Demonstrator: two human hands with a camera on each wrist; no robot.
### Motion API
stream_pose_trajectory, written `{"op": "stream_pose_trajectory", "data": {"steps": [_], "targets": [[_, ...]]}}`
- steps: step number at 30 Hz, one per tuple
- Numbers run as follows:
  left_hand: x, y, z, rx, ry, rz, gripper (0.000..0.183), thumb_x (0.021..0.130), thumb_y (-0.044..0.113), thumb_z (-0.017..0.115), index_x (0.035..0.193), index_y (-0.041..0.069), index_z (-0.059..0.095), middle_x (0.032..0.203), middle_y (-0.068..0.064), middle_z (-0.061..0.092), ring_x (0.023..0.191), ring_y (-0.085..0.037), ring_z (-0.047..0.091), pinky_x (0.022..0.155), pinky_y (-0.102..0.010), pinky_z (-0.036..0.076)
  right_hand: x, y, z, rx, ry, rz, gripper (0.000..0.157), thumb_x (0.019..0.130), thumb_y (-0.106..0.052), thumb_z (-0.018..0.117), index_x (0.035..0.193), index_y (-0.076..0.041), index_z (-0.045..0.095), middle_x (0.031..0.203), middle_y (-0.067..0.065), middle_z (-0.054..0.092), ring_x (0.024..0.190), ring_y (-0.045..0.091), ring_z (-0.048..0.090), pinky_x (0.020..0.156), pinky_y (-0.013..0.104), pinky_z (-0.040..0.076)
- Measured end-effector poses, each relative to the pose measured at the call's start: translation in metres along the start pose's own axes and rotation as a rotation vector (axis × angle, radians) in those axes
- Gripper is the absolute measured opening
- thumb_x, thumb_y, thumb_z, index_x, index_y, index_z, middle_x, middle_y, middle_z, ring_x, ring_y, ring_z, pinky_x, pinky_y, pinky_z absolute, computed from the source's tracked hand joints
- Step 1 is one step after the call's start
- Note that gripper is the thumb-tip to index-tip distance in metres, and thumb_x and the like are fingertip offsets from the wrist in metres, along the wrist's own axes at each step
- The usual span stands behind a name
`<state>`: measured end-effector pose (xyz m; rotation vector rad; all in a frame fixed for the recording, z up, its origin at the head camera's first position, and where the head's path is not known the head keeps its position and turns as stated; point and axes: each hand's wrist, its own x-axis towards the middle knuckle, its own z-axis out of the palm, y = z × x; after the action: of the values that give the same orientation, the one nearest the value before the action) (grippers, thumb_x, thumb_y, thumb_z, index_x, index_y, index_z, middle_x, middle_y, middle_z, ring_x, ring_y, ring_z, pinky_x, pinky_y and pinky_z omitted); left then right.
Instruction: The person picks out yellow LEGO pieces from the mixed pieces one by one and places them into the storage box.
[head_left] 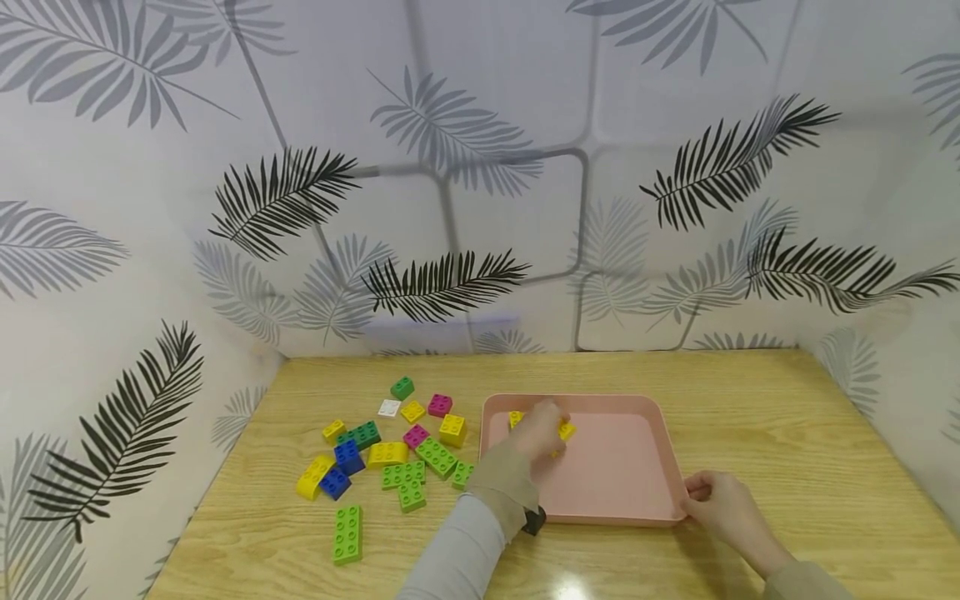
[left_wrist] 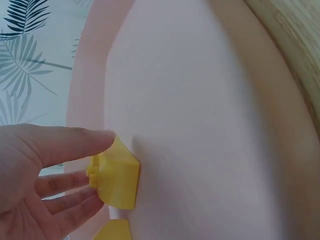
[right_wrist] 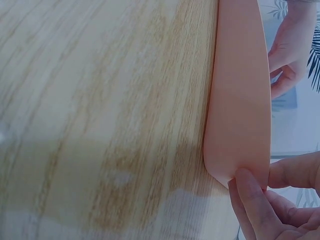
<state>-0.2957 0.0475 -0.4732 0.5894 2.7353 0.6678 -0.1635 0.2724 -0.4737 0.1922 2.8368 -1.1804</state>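
Inside the left part of the pink tray (head_left: 607, 467), my left hand (head_left: 534, 435) reaches down over yellow toy bricks. The left wrist view shows its thumb and fingers pinching a yellow brick (left_wrist: 120, 175) with a slanted side, close over the tray floor. A second yellow brick (left_wrist: 114, 230) lies just below it in that view. Another yellow brick (head_left: 516, 418) shows at the tray's left wall. My right hand (head_left: 726, 510) grips the tray's near right corner, thumb at the rim and fingers against the outer wall (right_wrist: 237, 100).
Left of the tray, loose bricks are spread on the wooden table (head_left: 247, 533): a long lime brick (head_left: 347, 535), blue bricks (head_left: 348, 457), a dark green brick (head_left: 360, 435), magenta bricks (head_left: 440, 405) and several yellow ones. A leaf-patterned curtain (head_left: 480, 233) hangs behind the table.
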Motion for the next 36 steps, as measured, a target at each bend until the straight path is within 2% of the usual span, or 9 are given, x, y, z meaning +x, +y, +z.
{"op": "stream_pose_trajectory", "data": {"steps": [3,6,9,12,15,18,22,30,36], "targets": [[-0.002,0.001,-0.004,-0.001,-0.001,0.033,0.044,0.076,0.007,0.073,0.118,0.005,0.060,0.111,-0.006,0.055,0.089,-0.013,0.050,0.076,-0.021,0.046,0.000,0.000,0.000,-0.003,0.001,0.000,0.020,0.073,0.001,0.063,0.089,0.013,0.060,0.074,0.009,0.063,0.069,0.019,0.058,0.055,0.026,0.048],[-0.007,0.003,-0.010,0.044,-0.008,0.095,0.046,0.079,0.012,0.071,0.122,0.007,0.058,0.122,-0.007,0.054,0.106,-0.017,0.051,0.086,-0.023,0.045,0.000,-0.001,0.000,-0.005,0.000,0.003,0.020,0.073,0.001,0.063,0.089,0.013,0.060,0.074,0.009,0.063,0.069,0.019,0.059,0.055,0.026,0.049],[-0.012,0.006,-0.016,0.131,-0.028,0.170,0.052,0.082,0.020,0.069,0.130,0.012,0.051,0.134,-0.006,0.047,0.124,-0.020,0.042,0.100,-0.028,0.037,0.000,-0.001,0.000,-0.004,-0.005,0.006,0.020,0.073,0.001,0.063,0.089,0.014,0.060,0.074,0.009,0.063,0.069,0.020,0.059,0.056,0.027,0.049],[-0.019,0.010,-0.022,0.198,-0.043,0.212,0.056,0.085,0.027,0.064,0.137,0.017,0.043,0.143,-0.006,0.036,0.132,-0.021,0.033,0.106,-0.034,0.030,0.000,-0.001,-0.001,-0.008,-0.006,0.008,0.020,0.074,0.001,0.063,0.089,0.014,0.060,0.075,0.009,0.063,0.070,0.020,0.059,0.056,0.028,0.049],[-0.027,0.010,-0.027,0.270,-0.016,0.235,0.057,0.088,0.033,0.059,0.140,0.021,0.038,0.148,-0.005,0.027,0.136,-0.022,0.024,0.110,-0.039,0.022,0.000,-0.002,-0.001,-0.017,-0.003,0.007,0.020,0.073,0.000,0.064,0.089,0.013,0.060,0.074,0.009,0.063,0.070,0.020,0.059,0.057,0.027,0.049],[-0.034,0.008,-0.031,0.374,0.049,0.243,0.059,0.088,0.041,0.056,0.141,0.027,0.034,0.150,-0.003,0.022,0.138,-0.023,0.018,0.112,-0.042,0.014,0.000,-0.002,-0.001,-0.023,0.000,0.002,0.020,0.073,0.000,0.064,0.088,0.013,0.061,0.074,0.009,0.063,0.070,0.019,0.059,0.056,0.027,0.049],[-0.043,0.001,-0.037,0.483,0.120,0.216,0.064,0.086,0.049,0.054,0.143,0.031,0.030,0.151,-0.002,0.020,0.138,-0.022,0.017,0.112,-0.043,0.014,-0.002,-0.002,-0.001,-0.023,0.012,-0.008,0.019,0.072,0.000,0.063,0.086,0.012,0.061,0.073,0.009,0.063,0.068,0.018,0.059,0.055,0.025,0.048],[-0.063,-0.026,-0.056,0.384,0.212,0.164,0.066,0.086,0.045,0.057,0.143,0.025,0.032,0.151,-0.006,0.020,0.139,-0.024,0.014,0.112,-0.046,0.007,-0.002,-0.004,0.000,-0.026,0.012,-0.008,0.019,0.072,0.000,0.062,0.087,0.012,0.061,0.073,0.008,0.063,0.067,0.017,0.058,0.055,0.025,0.047],[-0.079,-0.052,-0.077,0.351,0.302,0.129,0.065,0.088,0.047,0.053,0.143,0.020,0.033,0.150,-0.010,0.021,0.138,-0.029,0.016,0.111,-0.050,0.011,-0.001,-0.002,-0.001,0.000,-0.005,0.007,0.019,0.074,0.001,0.063,0.089,0.013,0.060,0.074,0.009,0.063,0.069,0.019,0.059,0.056,0.027,0.050]]}}
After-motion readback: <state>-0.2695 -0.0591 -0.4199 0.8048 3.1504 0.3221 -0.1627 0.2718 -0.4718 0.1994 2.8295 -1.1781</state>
